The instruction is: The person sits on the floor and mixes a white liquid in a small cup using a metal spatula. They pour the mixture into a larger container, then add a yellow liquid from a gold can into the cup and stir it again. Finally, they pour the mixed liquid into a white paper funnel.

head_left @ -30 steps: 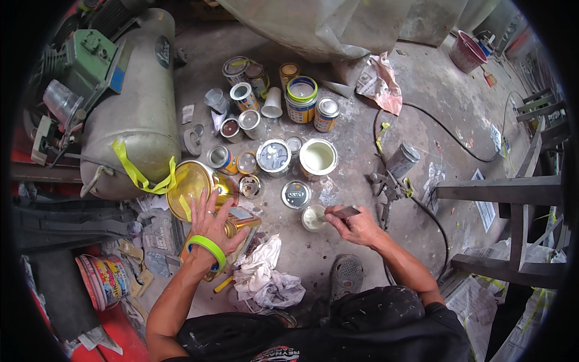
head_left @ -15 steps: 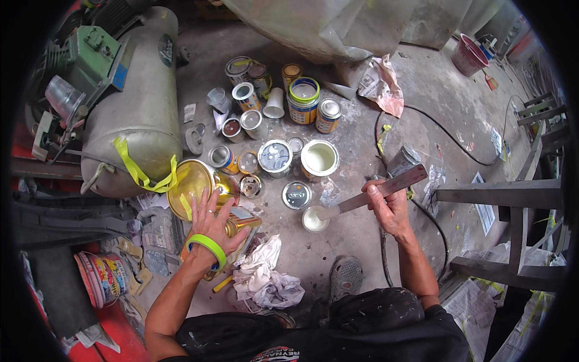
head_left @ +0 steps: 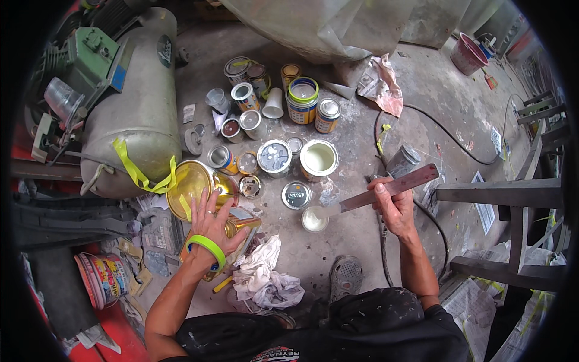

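On the floor [head_left: 301,250], a round gold can [head_left: 181,181] — likely heavy, slick — sits under the wide-spread left hand [head_left: 211,226]. The right hand [head_left: 395,208] grips a flat stick [head_left: 362,202] (seemingly stiff, best held mid-length), dipped in a small cup [head_left: 315,228], probably light, tippy.

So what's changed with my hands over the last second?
Your right hand has moved up and rightward, away from the small cup. Its grip stays on the flat stick, which now slants out rightward, more of its length showing. Nothing was let go. Your left hand stays on the gold tin; the cup stays put.
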### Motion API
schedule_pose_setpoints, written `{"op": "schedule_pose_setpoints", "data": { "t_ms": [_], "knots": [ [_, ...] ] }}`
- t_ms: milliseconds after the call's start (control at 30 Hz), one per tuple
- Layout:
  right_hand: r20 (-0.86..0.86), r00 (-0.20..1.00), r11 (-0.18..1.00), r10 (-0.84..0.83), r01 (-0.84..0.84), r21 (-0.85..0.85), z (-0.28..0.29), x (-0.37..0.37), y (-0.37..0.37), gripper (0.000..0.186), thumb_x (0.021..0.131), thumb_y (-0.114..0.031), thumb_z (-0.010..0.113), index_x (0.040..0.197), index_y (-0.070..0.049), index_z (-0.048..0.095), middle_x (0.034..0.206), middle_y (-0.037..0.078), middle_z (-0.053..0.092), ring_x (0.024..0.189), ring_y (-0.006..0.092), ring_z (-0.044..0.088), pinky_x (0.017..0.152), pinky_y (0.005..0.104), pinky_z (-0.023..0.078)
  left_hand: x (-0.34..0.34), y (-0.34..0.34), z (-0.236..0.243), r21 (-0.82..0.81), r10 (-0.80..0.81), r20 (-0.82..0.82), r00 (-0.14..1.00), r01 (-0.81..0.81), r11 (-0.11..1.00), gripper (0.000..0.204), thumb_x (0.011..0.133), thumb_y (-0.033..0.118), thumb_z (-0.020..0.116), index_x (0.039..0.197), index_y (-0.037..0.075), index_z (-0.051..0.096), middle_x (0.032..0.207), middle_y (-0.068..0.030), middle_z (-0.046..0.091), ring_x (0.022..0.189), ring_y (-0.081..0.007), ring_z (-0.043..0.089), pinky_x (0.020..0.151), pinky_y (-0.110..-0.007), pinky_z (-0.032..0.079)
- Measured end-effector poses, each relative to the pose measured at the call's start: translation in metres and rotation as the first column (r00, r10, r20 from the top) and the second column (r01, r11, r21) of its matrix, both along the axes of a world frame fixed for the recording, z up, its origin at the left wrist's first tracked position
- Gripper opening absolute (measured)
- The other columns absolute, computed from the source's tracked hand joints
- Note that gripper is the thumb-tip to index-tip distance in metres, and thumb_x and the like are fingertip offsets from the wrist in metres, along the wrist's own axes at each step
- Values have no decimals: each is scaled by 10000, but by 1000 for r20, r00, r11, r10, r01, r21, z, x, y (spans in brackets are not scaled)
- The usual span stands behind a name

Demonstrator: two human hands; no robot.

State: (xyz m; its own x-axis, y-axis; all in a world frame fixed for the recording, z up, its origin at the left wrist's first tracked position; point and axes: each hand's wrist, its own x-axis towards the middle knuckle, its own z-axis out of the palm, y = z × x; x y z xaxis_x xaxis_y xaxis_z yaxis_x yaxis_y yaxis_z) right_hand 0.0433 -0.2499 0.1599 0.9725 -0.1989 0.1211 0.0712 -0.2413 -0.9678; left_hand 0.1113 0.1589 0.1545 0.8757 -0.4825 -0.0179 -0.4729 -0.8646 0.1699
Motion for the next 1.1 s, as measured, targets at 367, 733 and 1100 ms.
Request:
{"op": "schedule_pose_setpoints", "data": {
  "t_ms": [367, 733, 1100],
  "knots": [
    [-41, 999, 999, -2, 4, 49, -3, 1, 6, 289, 1068, -219, 594, 968, 27, 708, 719, 28, 619, 593, 92, 543, 543, 277, 429, 0, -1, 2, 10, 5, -5, 1000, -5, 1000, 713, 801, 498, 790, 1380, 112, 637, 1539, -276, 433, 1508, -477, 290, 1250, -632, 133],
    [-57, 998, 996, 35, -40, -84, -25, 2, 2, 299, 1065, -260, 614, 988, 13, 709, 760, 17, 630, 620, 86, 572, 548, 266, 453, 0, 0, 1, 1, -3, 3, 1000, 3, 1000, 716, 798, 502, 789, 1373, 103, 638, 1531, -270, 435, 1508, -474, 286, 1249, -636, 135],
    [-109, 989, 993, -97, 104, 62, -14, 7, -5, 319, 1074, -283, 599, 984, 0, 712, 696, 8, 625, 594, 81, 565, 546, 252, 436, 0, -2, 4, 21, -8, -22, 1000, 9, 1000, 756, 824, 498, 777, 1418, 66, 598, 1551, -279, 409, 1507, -499, 265, 1263, -617, 123]
  ]
}}
